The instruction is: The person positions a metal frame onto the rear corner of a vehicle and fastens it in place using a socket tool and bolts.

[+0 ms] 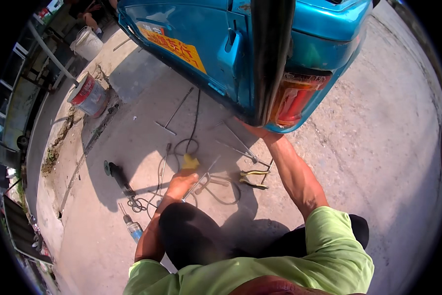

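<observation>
My left hand [182, 183] reaches forward low over the ground. Its fingers are closed on a small yellow object [190, 161], slightly blurred, whose kind I cannot make out. Close beside that hand lies a metal T-handled wrench [203, 178] among looped dark cables [230, 200]. My right hand [261, 132] goes under the lower rear corner of a blue vehicle body [309, 46], beside its red and orange tail light [297, 102]. Most of the right fingers are hidden behind the bodywork, so their grip does not show.
Yellow-and-black-handled pliers [254, 178] and another T-handled wrench [174, 115] lie on the concrete. An angle grinder [118, 178] and a blue power drill [133, 227] lie at the left. Farther off stand a red-and-white bucket [89, 97] and a white bucket [88, 44], near another person.
</observation>
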The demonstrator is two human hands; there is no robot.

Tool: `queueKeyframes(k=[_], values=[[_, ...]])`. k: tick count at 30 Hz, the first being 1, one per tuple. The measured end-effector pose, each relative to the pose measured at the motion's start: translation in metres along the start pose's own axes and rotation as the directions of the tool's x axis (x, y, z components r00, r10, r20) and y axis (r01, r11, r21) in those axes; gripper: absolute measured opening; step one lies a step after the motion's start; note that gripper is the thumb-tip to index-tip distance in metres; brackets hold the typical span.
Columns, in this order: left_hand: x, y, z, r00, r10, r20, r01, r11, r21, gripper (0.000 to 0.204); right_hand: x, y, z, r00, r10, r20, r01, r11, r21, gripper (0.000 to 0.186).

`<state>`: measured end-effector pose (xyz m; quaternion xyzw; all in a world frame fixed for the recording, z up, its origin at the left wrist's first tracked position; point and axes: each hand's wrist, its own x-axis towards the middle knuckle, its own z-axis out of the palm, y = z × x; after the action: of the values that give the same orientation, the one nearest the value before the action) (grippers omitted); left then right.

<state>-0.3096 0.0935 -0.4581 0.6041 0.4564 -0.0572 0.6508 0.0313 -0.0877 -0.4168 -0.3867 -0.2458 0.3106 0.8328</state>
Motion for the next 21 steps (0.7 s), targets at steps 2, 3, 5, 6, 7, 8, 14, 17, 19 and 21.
queueKeyframes(k=[2,3,5,6,7,8,14,17,19,21], values=[[-0.003,0.033,0.001,0.988,0.123,0.092,-0.121,0.992,-0.027,0.024,-0.006,-0.011,-0.006,0.999,-0.046,-0.009,0.045,0.998,-0.043,0.042],[-0.003,0.060,-0.013,0.981,0.105,0.162,-0.118,0.991,0.068,0.018,-0.008,-0.006,-0.003,0.997,-0.074,-0.009,0.073,0.995,-0.063,0.043],[-0.019,0.124,-0.047,0.943,0.318,0.096,-0.332,0.909,0.254,0.015,0.003,0.008,0.018,0.990,-0.140,0.028,0.142,0.987,-0.076,0.045],[-0.028,0.164,-0.054,0.883,0.466,0.050,-0.462,0.849,0.257,0.019,0.007,0.012,0.025,0.985,-0.164,0.047,0.167,0.982,-0.092,0.046],[-0.046,0.210,-0.049,0.773,0.634,-0.017,-0.614,0.756,0.228,0.024,0.008,0.008,0.030,0.981,-0.188,0.056,0.193,0.975,-0.109,0.047],[-0.048,0.252,-0.043,0.652,0.756,-0.054,-0.740,0.650,0.172,0.030,0.006,-0.001,0.026,0.976,-0.214,0.048,0.218,0.967,-0.129,0.048],[-0.081,0.375,0.039,-0.032,0.993,-0.109,-0.989,-0.016,0.149,0.045,0.007,-0.010,0.029,0.946,-0.315,0.075,0.324,0.923,-0.208,0.053],[-0.063,0.356,0.079,-0.088,0.996,-0.023,-0.968,-0.080,0.236,0.046,0.004,-0.003,0.034,0.935,-0.342,0.095,0.355,0.901,-0.250,0.056],[-0.051,0.356,0.086,-0.159,0.987,-0.007,-0.924,-0.147,0.354,0.046,0.006,0.001,0.039,0.928,-0.356,0.112,0.373,0.888,-0.267,0.058],[-0.051,0.351,0.091,-0.170,0.984,-0.042,-0.948,-0.152,0.279,0.041,0.006,0.005,0.044,0.923,-0.365,0.122,0.385,0.880,-0.280,0.060]])
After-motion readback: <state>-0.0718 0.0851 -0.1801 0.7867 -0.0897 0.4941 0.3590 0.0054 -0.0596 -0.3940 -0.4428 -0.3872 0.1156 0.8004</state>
